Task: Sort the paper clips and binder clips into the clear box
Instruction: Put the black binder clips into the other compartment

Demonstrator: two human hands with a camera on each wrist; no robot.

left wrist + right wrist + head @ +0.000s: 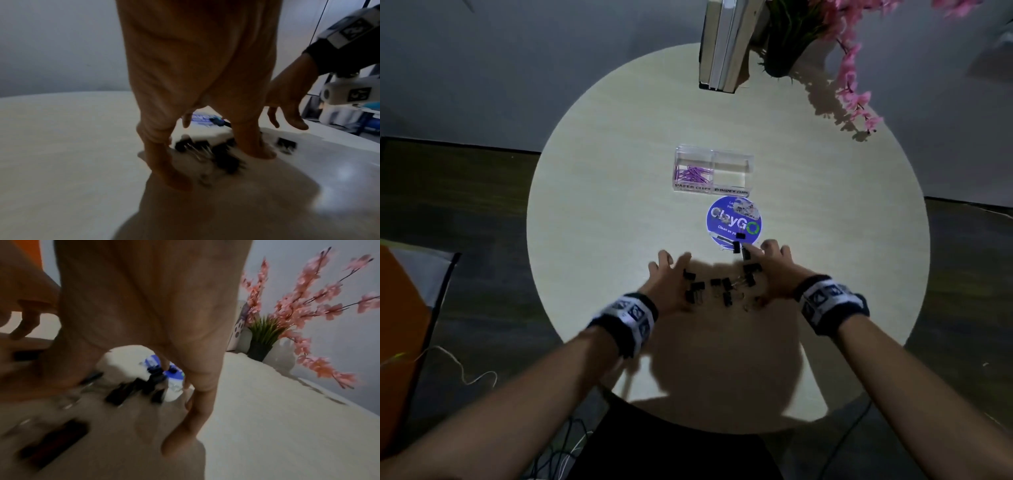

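Note:
Several black binder clips [722, 284] lie scattered on the round table between my two hands. My left hand [671, 274] stands at their left side with fingers spread, its fingertips [261, 152] on the tabletop among the binder clips [224, 155]. My right hand [770, 267] stands at their right side, fingers spread and holding nothing, with blurred binder clips [133, 391] under its palm. The clear box [714, 169] sits farther back; its left compartment holds purple paper clips [691, 173], its right compartment looks bare.
A round blue sticker [734, 221] lies between the box and the clips, with two clips on its near edge. Upright books [726, 44] and a potted plant with pink flowers [852, 78] stand at the table's [592, 205] far side. Cables hang below the near edge.

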